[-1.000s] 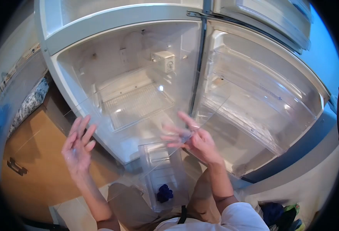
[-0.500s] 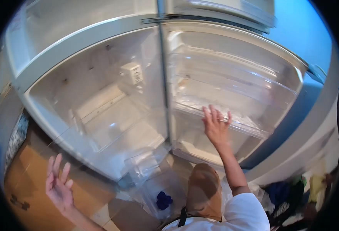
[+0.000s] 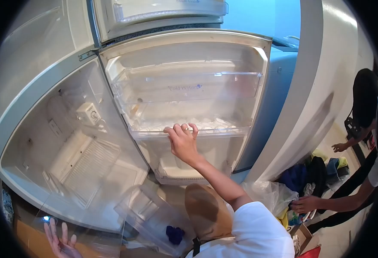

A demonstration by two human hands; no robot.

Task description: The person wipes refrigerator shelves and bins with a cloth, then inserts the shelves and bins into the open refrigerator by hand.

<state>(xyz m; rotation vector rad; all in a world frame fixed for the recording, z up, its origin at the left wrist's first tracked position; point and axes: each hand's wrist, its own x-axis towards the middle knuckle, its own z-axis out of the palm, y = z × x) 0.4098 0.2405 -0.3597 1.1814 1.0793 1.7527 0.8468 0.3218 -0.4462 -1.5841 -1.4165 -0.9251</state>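
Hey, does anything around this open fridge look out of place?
Yes. A clear plastic bin sits outside the fridge with what looks like a crumpled dark blue cloth inside; odd, since such bins normally sit indoors. No spill is obvious.

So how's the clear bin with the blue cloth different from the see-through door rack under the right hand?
The clear bin is out of the fridge; the lower door rack is on the open door. The bin holds a crumpled dark blue cloth; the rack shows pale round shapes. The right hand touches the rack, not the bin. Both are see-through.
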